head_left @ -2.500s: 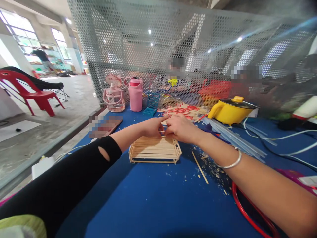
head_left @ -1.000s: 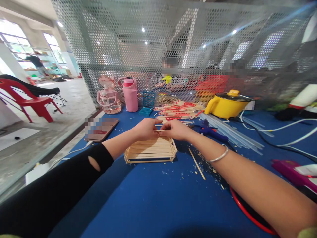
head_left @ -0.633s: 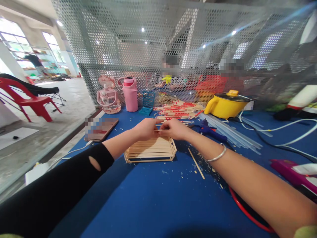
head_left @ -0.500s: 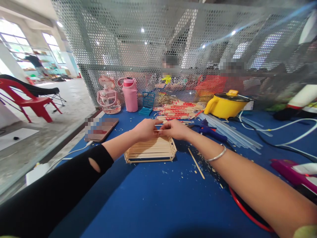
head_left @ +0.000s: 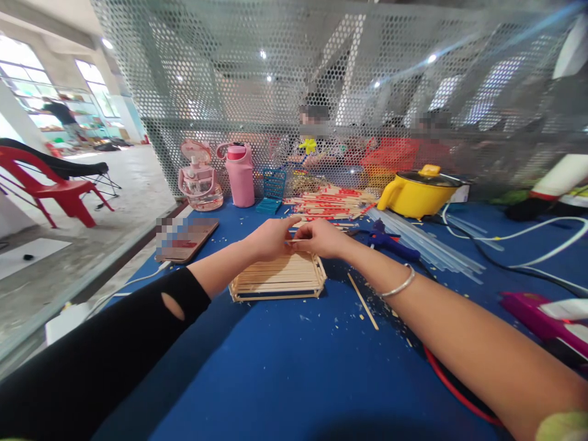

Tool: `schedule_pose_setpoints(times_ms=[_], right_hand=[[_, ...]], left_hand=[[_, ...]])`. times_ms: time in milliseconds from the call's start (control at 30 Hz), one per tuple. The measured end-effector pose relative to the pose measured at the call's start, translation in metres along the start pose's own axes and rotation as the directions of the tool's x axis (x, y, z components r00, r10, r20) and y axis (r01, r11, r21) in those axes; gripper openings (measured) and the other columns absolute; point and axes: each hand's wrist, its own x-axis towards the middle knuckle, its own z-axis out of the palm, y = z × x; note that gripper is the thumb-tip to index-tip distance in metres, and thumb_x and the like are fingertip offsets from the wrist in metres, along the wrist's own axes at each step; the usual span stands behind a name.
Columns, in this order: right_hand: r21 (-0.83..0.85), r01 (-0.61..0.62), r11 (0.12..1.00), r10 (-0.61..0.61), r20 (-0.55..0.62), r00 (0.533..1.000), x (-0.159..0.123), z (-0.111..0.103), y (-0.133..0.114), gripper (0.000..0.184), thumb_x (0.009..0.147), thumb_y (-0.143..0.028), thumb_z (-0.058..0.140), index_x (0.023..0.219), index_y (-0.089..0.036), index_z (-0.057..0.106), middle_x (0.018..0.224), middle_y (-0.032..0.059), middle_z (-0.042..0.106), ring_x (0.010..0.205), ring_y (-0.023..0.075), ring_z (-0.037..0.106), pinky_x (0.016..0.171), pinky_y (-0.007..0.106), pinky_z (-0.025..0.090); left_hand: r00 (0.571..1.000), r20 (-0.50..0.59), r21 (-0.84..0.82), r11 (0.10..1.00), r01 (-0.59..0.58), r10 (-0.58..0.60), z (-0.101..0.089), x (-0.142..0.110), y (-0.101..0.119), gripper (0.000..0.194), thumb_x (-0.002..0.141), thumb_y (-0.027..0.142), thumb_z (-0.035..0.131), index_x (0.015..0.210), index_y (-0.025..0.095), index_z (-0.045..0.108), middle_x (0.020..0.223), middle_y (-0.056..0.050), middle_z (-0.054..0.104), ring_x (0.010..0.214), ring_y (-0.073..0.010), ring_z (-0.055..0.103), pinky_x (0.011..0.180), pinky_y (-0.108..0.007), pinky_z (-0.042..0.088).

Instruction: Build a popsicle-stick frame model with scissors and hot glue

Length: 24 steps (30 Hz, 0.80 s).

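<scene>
On the blue table stands a small raft-like frame of pale wooden sticks (head_left: 280, 275), with a railing at its ends. Over its far edge my left hand (head_left: 271, 237) and my right hand (head_left: 320, 237) meet, fingertips nearly touching. Both are closed in a pinch on a thin wooden stick (head_left: 294, 241), of which only a short piece shows. Part of the frame's far side is hidden behind the hands. One loose stick (head_left: 362, 301) lies to the right of the frame, among small wood scraps. Just beyond my right wrist rests a blue glue gun (head_left: 392, 245).
Behind the hands lies a pile of red-wrapped sticks (head_left: 331, 202). Clear glue sticks (head_left: 427, 248) and a yellow pot (head_left: 420, 195) are at right, a phone (head_left: 188, 240) and two pink bottles (head_left: 239, 177) at left. A perforated metal screen (head_left: 229, 92) closes the back; people sit beyond it.
Both hands stay over the frame's far edge, with only a slight shift of the fingers around the stick. The view has moved very slightly; the frame has not visibly moved.
</scene>
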Motion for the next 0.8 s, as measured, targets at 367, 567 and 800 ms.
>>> schedule_pose_setpoints(times_ms=[367, 567, 800], right_hand=[[0.075, 0.031, 0.997, -0.022, -0.108, 0.994, -0.007, -0.015, 0.003, 0.027, 0.067, -0.027, 0.063, 0.091, -0.014, 0.064, 0.075, 0.0003, 0.061, 0.066, 0.0113, 0.051, 0.061, 0.023, 0.039], [-0.003, -0.055, 0.998, 0.049, -0.386, 0.921, -0.062, -0.055, 0.030, 0.035, 0.072, -0.034, 0.059, 0.101, -0.015, 0.059, 0.079, 0.0030, 0.061, 0.069, 0.0146, 0.054, 0.067, 0.028, 0.044], [-0.280, -0.430, 0.858, 0.295, -0.415, 0.861, -0.131, -0.070, 0.072, 0.023, 0.073, -0.036, 0.056, 0.083, -0.018, 0.066, 0.070, 0.0033, 0.066, 0.063, 0.0164, 0.057, 0.060, 0.028, 0.041]], left_hand=[[1.000, -0.019, -0.007, 1.000, 0.004, -0.004, 0.001, -0.002, 0.000, 0.067, 0.070, 0.023, 0.060, 0.135, 0.016, 0.045, 0.094, -0.006, 0.072, 0.084, -0.0199, 0.066, 0.069, -0.025, 0.045], [0.999, -0.010, -0.028, 0.999, 0.038, -0.038, 0.000, -0.004, 0.000, 0.069, 0.071, 0.025, 0.061, 0.137, 0.016, 0.043, 0.096, -0.006, 0.072, 0.087, -0.0203, 0.065, 0.073, -0.026, 0.047], [0.999, 0.006, -0.044, 0.998, 0.045, -0.044, -0.002, -0.004, 0.004, 0.072, 0.069, 0.022, 0.060, 0.138, 0.013, 0.041, 0.092, -0.006, 0.072, 0.085, -0.0195, 0.066, 0.073, -0.025, 0.047]])
